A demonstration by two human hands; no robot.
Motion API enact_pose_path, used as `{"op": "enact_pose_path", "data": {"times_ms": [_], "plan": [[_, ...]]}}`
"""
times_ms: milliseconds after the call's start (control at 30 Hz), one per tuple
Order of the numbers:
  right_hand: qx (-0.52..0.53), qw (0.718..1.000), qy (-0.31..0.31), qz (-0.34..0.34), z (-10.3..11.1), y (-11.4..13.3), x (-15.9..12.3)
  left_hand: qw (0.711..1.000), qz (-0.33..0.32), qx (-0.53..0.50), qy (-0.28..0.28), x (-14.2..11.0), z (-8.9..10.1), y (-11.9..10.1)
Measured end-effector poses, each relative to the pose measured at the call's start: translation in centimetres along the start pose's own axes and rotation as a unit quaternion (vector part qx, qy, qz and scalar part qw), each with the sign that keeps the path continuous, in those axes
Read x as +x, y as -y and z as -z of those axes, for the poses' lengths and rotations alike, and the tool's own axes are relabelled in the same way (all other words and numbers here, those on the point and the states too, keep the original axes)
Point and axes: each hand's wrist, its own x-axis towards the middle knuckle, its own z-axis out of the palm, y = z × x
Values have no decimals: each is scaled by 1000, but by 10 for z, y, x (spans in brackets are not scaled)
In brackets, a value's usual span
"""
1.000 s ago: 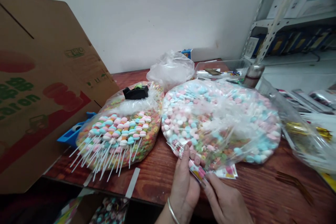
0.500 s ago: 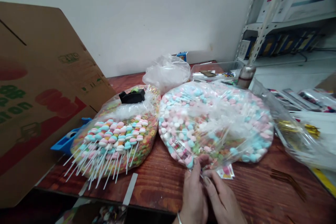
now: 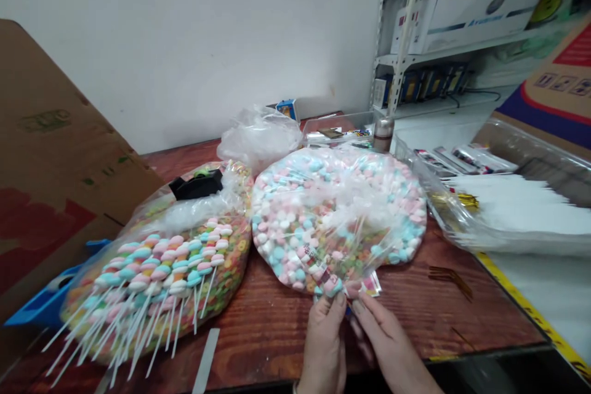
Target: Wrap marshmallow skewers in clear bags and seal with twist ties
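Note:
My left hand [image 3: 325,335] is closed, thumb and fingers pinching the lower end of a clear printed candy bag [image 3: 314,266]. Pink and blue marshmallows [image 3: 332,285] show right above its thumb. Close beside it, my right hand [image 3: 381,329] is also closed, its fingertips meeting the left ones; what they pinch is too small to make out. Behind both hands lies a large clear sack of pastel marshmallows [image 3: 286,221]. To the left, marshmallow skewers [image 3: 161,258] on white sticks rest on a sack of colourful ring candy [image 3: 233,261].
A black tape dispenser [image 3: 196,185] sits on the left sack. A blue holder [image 3: 44,305] and a cardboard box [image 3: 60,135] stand at far left. Brown twist ties [image 3: 450,280] lie right on the wooden table [image 3: 277,326]. A clear bin [image 3: 521,243] with white sheets stands farther right.
The view has swung to the right, so the table things appear farther left. My hands stay together at the bag's lower end, with only slight finger movement.

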Motion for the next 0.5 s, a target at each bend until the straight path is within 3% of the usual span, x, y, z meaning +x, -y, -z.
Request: {"op": "enact_pose_path", "data": {"times_ms": [67, 133, 233, 333, 433, 500], "plan": [[-95, 990, -42, 94, 2, -2, -1, 1000, -13, 28, -3, 1, -1, 3], [-89, 987, -60, 120, 5, -3, -1, 999, -16, 45, 15, 1, -4, 5], [83, 996, -39, 5, 10, -2, -1, 997, 21, 30, 66, 1, -11, 5], [210, 974, 31, -79, 18, 1, 0, 993, 77, 5, 91, 5, -16, 6], [211, 972, 55, -93, 26, 2, -1, 991, 104, 6, 79, 12, -18, 10], [167, 985, 2, -44, 28, 2, -3, 993, 99, 24, 52, 17, -18, 13]]}}
